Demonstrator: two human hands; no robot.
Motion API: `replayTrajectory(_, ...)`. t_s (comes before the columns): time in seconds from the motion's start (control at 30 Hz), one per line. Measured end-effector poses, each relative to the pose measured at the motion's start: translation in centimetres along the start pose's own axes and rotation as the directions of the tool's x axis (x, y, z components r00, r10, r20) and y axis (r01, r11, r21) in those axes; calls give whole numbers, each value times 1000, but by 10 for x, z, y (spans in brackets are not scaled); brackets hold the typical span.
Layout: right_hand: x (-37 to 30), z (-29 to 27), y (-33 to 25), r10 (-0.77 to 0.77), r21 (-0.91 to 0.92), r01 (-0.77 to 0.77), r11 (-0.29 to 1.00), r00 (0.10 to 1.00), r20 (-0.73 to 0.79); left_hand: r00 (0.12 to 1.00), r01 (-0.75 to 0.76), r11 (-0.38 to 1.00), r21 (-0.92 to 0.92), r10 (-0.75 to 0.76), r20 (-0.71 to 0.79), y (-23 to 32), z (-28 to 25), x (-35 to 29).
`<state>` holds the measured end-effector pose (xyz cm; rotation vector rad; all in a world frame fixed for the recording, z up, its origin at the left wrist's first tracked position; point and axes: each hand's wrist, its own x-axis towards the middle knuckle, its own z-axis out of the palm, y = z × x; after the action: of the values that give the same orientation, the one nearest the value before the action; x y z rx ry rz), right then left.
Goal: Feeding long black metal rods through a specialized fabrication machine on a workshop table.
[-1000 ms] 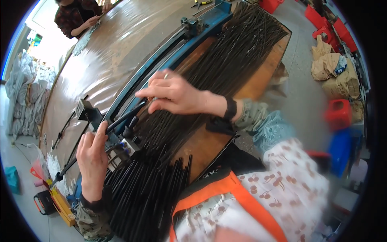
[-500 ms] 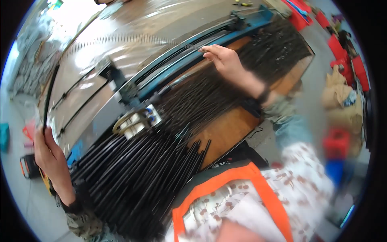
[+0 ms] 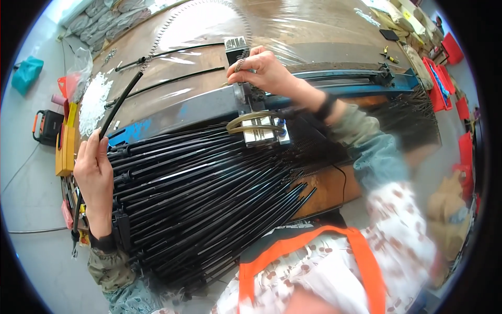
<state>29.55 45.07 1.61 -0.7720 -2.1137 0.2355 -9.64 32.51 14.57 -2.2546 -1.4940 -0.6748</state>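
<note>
Left hand (image 3: 94, 175) grip clamped on black rod (image 3: 121, 99), right hand (image 3: 261, 70) pinching spring (image 3: 238, 65) above metal clamp block (image 3: 261, 131)

A thick fan of long black rods (image 3: 198, 193) blocks the near bench; the glossy brown tabletop (image 3: 314, 36) beyond the blue metal rail (image 3: 193, 111) lies mostly open.

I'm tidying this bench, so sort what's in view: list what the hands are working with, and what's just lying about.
In use:
- black rod gripped by the left hand
- metal fixture on the blue rail, under the right hand
- pile of black rods

Lying about:
- white pellets
- teal bag
- red bins
- orange-handled case
</note>
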Motion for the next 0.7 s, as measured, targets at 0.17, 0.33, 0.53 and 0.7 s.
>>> replayTrajectory(0.17, 19, 8, -9, 49, -16, -47, 999, 988, 149, 998, -36, 999, -31, 35, -48, 0, 13, 5)
replayTrajectory(0.33, 20, 16, 0, 5, -442, 160, 883, 937, 351, 1000, -17, 992, -126, 15, -16, -21, 44, 7)
replayTrajectory(0.53, -105, -121, 40, 19, -735, 51, 676, 996, 87, 993, 6, 994, -111, 7, 117, -17, 68, 20)
replayTrajectory(0.7, -188, -229, 60, 160, -856, -108, 506, 987, -30, 916, -214, 921, -327, 306, 262, 74, 151, 66)
